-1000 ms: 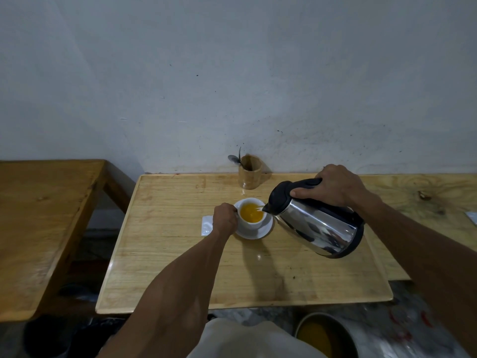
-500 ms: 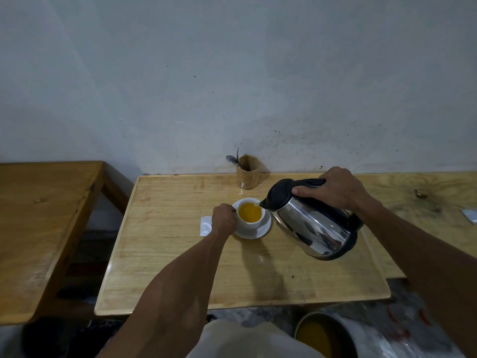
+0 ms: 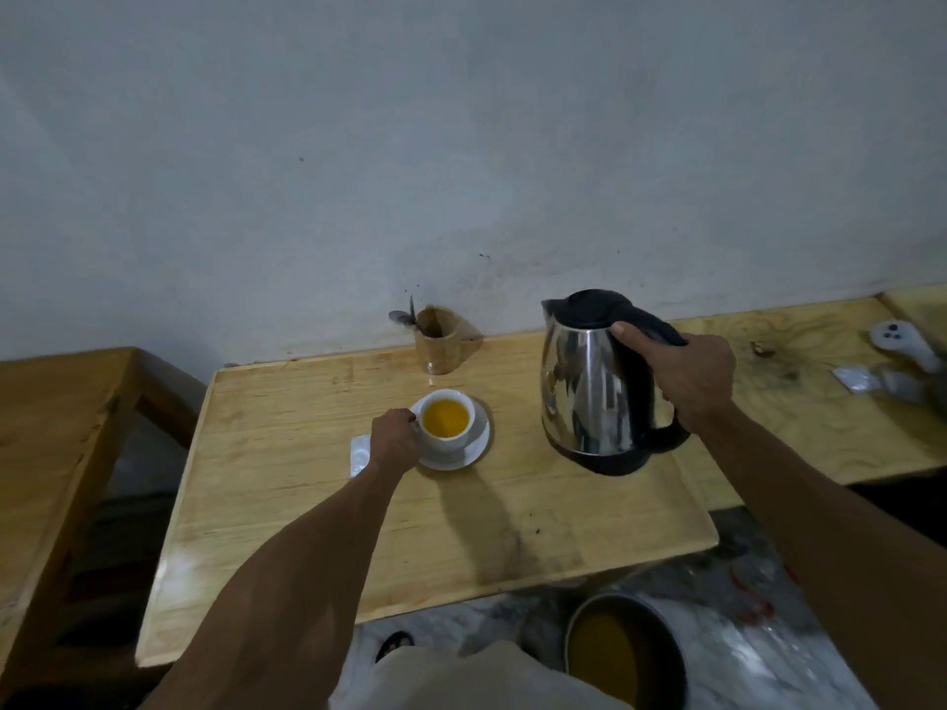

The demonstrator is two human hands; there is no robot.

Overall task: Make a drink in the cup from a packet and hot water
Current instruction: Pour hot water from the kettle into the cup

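A white cup (image 3: 445, 420) filled with orange-yellow drink sits on a white saucer (image 3: 474, 449) near the middle of the wooden table (image 3: 287, 494). My left hand (image 3: 392, 444) grips the cup at its left side. A white packet (image 3: 358, 456) lies flat beside that hand, partly hidden by it. To the right, a steel kettle (image 3: 589, 397) with a black lid stands upright, its base at or just above the tabletop. My right hand (image 3: 692, 384) is closed around its black handle.
A wooden holder (image 3: 436, 340) with a spoon stands against the wall behind the cup. A second table (image 3: 56, 402) is at the left. Packets (image 3: 855, 379) and a white object (image 3: 902, 340) lie far right. A metal pot (image 3: 622, 653) of liquid sits on the floor below.
The kettle was tilted with its spout over the cup; it has swung back upright and moved right, away from the cup. My left hand has stayed on the cup.
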